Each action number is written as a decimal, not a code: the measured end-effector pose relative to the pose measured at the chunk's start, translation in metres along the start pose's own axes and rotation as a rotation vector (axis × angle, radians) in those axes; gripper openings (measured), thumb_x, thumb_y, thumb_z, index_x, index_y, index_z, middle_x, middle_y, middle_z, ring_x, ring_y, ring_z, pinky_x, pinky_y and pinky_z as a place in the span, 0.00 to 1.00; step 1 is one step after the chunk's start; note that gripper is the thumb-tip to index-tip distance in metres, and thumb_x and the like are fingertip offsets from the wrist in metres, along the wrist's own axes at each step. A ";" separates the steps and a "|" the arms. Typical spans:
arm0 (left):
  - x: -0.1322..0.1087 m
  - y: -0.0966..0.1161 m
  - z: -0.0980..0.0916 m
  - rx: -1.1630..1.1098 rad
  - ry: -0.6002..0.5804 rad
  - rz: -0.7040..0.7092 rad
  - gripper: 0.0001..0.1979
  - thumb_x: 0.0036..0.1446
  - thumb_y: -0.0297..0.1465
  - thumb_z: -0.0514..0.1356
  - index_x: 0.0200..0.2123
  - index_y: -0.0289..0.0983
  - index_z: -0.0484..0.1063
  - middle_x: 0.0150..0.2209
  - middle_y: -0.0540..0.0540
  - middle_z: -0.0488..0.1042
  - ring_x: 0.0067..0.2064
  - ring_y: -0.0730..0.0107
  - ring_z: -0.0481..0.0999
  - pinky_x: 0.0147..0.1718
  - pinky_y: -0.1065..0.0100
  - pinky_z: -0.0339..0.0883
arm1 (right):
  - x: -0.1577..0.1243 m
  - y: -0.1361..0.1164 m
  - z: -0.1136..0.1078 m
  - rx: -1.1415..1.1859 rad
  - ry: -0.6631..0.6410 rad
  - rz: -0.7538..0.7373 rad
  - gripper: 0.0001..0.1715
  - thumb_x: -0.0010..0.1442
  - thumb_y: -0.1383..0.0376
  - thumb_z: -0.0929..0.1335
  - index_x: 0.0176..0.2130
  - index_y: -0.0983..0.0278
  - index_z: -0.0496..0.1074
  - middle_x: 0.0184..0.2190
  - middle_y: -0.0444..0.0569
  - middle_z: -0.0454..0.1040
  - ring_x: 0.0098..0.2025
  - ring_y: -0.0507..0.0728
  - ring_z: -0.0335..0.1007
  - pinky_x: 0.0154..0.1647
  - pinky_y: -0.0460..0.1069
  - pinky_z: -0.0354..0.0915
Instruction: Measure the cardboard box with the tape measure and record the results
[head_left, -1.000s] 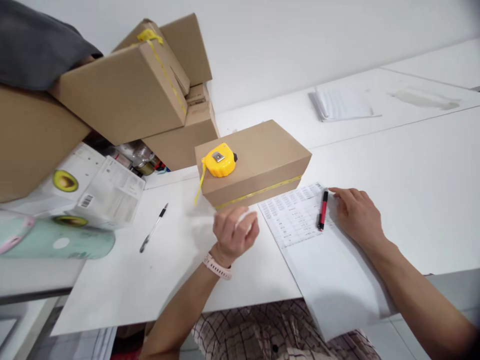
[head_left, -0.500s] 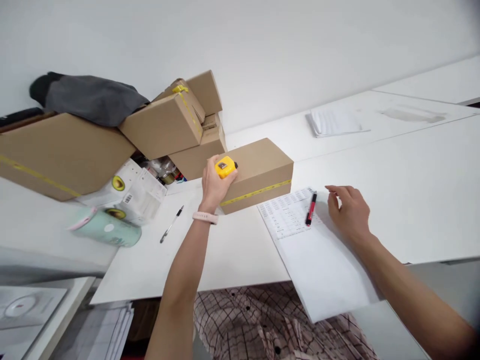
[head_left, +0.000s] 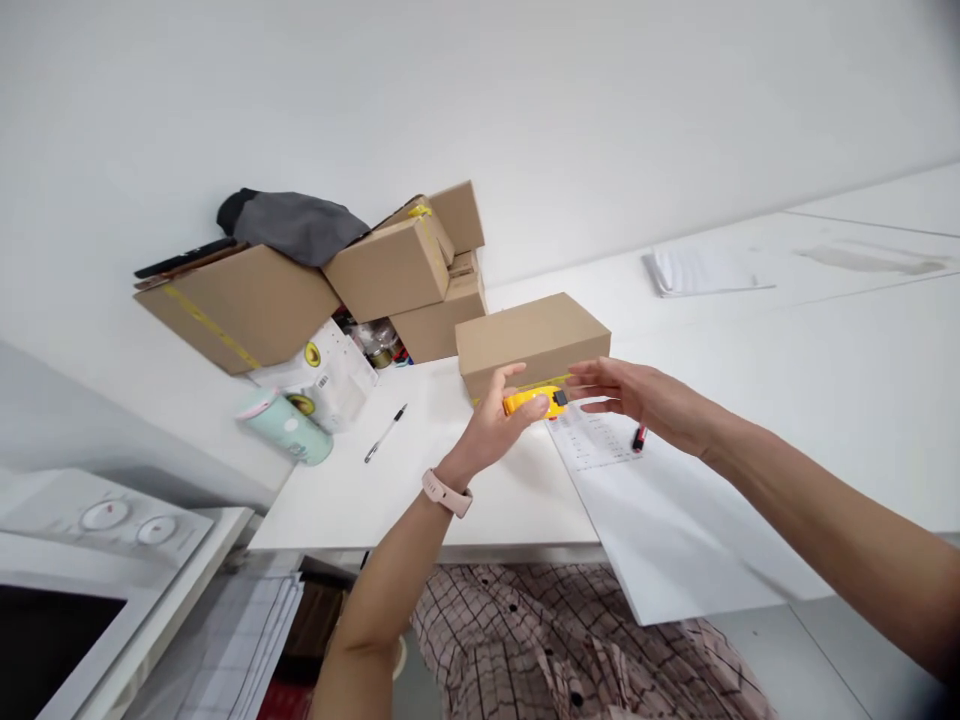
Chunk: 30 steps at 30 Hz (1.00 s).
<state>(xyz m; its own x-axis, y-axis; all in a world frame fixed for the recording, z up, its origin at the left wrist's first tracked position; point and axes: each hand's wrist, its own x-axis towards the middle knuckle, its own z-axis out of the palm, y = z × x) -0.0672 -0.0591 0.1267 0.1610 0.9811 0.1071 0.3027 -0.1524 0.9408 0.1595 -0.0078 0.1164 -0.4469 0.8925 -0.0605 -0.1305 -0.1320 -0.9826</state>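
A yellow tape measure point(head_left: 534, 402) is gripped in my left hand point(head_left: 495, 420), in front of the long brown cardboard box point(head_left: 534, 335). Its dark end points toward my right hand point(head_left: 637, 395), whose fingers are stretched out just beside it, holding nothing. The box lies on the white table point(head_left: 420, 490) with a yellow printed strip along its near side, partly hidden by my hands. Below my right hand is a printed sheet point(head_left: 600, 445), and a red and black pen point(head_left: 639, 438) lies on it, partly covered by the hand.
Stacked cardboard boxes point(head_left: 390, 265) with a grey cloth item point(head_left: 300, 225) on top stand at the back left. A mint-green bottle point(head_left: 289, 428) lies near a clear pen point(head_left: 386, 435). A stack of papers point(head_left: 697, 270) sits at the back; a white appliance point(head_left: 97, 520) is at the lower left.
My left hand has lifted the tape measure off the box and brought it nearer and to the right. My right hand has moved left toward it, fingers extended. The view has shifted.
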 end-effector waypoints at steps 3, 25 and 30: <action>-0.001 0.002 -0.007 -0.068 0.016 0.000 0.35 0.60 0.48 0.63 0.63 0.38 0.58 0.39 0.45 0.75 0.36 0.67 0.74 0.38 0.64 0.67 | 0.009 -0.006 0.013 -0.006 -0.046 0.069 0.21 0.70 0.52 0.63 0.45 0.61 0.78 0.47 0.54 0.81 0.48 0.59 0.78 0.53 0.55 0.73; 0.059 -0.035 -0.182 -0.093 0.409 -0.153 0.28 0.47 0.50 0.66 0.42 0.34 0.72 0.33 0.47 0.76 0.26 0.73 0.69 0.23 0.71 0.55 | 0.159 -0.041 -0.085 -0.052 0.490 -0.067 0.14 0.60 0.70 0.72 0.27 0.62 0.65 0.23 0.41 0.63 0.23 0.48 0.54 0.25 0.47 0.61; 0.072 -0.053 -0.192 -0.075 0.369 -0.210 0.28 0.47 0.51 0.66 0.42 0.34 0.74 0.32 0.46 0.77 0.25 0.73 0.70 0.23 0.72 0.55 | 0.178 -0.016 -0.069 -0.170 0.538 0.038 0.15 0.54 0.62 0.76 0.28 0.63 0.67 0.23 0.43 0.67 0.24 0.50 0.61 0.24 0.47 0.61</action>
<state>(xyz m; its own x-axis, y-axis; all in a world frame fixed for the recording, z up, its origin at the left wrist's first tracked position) -0.2522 0.0429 0.1459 -0.2475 0.9689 0.0054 0.2218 0.0512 0.9738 0.1434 0.1833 0.1089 0.0710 0.9885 -0.1338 0.0409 -0.1369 -0.9897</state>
